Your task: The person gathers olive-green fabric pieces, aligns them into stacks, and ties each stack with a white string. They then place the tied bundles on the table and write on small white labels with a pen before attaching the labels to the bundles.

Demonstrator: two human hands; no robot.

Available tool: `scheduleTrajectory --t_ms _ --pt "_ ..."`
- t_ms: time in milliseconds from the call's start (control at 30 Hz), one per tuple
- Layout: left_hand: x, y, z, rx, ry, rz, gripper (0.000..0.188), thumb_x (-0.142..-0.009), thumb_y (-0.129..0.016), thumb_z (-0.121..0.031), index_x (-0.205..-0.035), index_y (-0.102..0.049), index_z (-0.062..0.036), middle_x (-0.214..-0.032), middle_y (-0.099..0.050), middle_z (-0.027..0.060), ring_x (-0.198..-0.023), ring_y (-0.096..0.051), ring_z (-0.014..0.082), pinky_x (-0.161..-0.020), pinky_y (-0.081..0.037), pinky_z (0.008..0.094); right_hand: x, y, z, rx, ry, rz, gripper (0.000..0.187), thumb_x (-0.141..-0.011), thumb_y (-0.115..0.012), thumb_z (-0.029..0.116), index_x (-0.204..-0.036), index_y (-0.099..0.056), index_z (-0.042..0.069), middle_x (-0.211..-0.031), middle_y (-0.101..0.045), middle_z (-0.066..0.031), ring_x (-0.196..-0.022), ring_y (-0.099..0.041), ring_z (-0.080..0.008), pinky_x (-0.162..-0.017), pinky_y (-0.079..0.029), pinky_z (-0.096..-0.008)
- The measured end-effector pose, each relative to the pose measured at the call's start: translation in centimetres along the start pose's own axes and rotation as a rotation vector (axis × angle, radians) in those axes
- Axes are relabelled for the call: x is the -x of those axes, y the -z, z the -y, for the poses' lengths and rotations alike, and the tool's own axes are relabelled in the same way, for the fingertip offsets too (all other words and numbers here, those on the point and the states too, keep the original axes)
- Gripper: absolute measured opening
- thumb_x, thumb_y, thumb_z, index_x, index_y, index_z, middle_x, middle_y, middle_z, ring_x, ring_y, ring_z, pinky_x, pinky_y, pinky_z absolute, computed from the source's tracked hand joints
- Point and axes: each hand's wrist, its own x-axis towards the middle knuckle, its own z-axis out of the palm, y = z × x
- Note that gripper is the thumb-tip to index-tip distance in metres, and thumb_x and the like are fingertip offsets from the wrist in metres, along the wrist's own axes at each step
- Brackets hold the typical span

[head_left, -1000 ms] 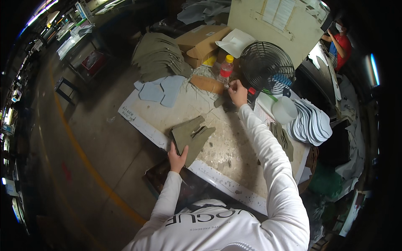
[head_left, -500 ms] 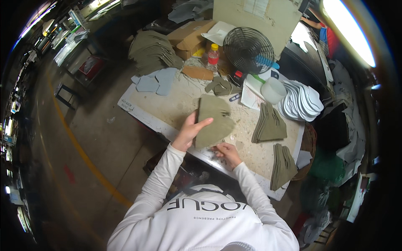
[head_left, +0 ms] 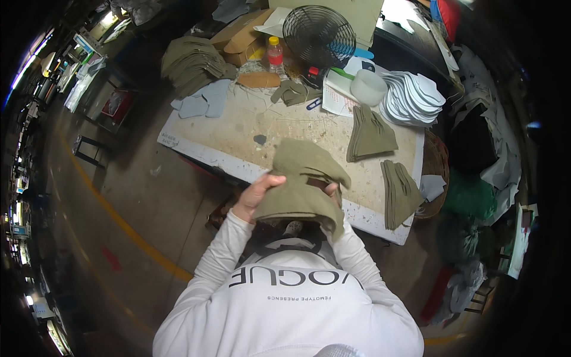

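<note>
My left fingers (head_left: 275, 179) and right fingers (head_left: 332, 188) both grip the green cloth (head_left: 291, 195). It is before my tummy, at the near edge of the tabletop (head_left: 250, 128). A yellow-capped bottle (head_left: 275, 55) stands farther back.

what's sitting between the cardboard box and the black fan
In the head view, a yellow-capped bottle stands between the cardboard box and the black fan, with a white sheet showing behind it.

olive fabric pieces (head_left: 285, 201), grey-blue panels (head_left: 209, 102), yellow bottle cap (head_left: 273, 41), black fan (head_left: 319, 37)
</note>
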Motion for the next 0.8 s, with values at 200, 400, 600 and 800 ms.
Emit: scheduleTrajectory --t_ms 200,400,600,800 --pt "4.0 0.9 -3.3 -0.805 -0.321 -0.217 0.049 -0.081 -0.068 -0.016 -0.122 -0.051 0.0050 -0.112 -0.061 0.0150 -0.100 -0.061 0.0190 -0.086 -0.049 0.0294 -3.8 -6.3 7.5 0.773 0.071 0.043 0.119 -0.062 -0.069 0.073 -0.148 -0.019 0.008 -0.146 -0.034 -0.0131 -0.135 -0.033 -0.0272 -0.109 -0.029 -0.0442" --pt "1.7 0.7 -0.8 -1.610 -0.053 0.069 0.048 -0.077 -0.074 -0.020 -0.116 -0.057 0.0043 -0.106 -0.065 0.0098 -0.093 -0.060 0.0142 -0.086 -0.046 0.0281 -8.3 -11.3 5.1 1.459 0.186 0.665 0.088 -0.059 -0.085 0.043 -0.133 -0.050 0.010 -0.129 -0.051 -0.0104 -0.115 -0.052 -0.0240 -0.097 -0.040 -0.0358" --pt "0.9 3.9 -2.0 -0.230 0.127 -0.066 0.041 -0.093 -0.049 -0.028 -0.121 -0.054 0.0021 -0.105 -0.065 0.0141 -0.088 -0.066 0.0218 -0.079 -0.054 0.0320 -5.8 -10.9 6.1 0.971 0.032 0.612 0.052 -0.074 -0.075 0.044 -0.105 -0.069 0.002 -0.090 -0.067 -0.0064 -0.081 -0.064 -0.0221 -0.079 -0.049 -0.0291" --pt "3.0 3.3 -5.0 0.034 -0.261 -0.044 0.041 -0.094 -0.047 -0.027 -0.120 -0.053 0.0049 -0.108 -0.065 0.0163 -0.091 -0.066 0.0220 -0.082 -0.055 0.0330 -3.1 -3.5 6.8 -0.466 0.133 0.069 0.086 -0.073 -0.065 0.063 -0.134 -0.045 0.005 -0.127 -0.054 -0.0110 -0.111 -0.055 -0.0237 -0.102 -0.041 -0.0372"
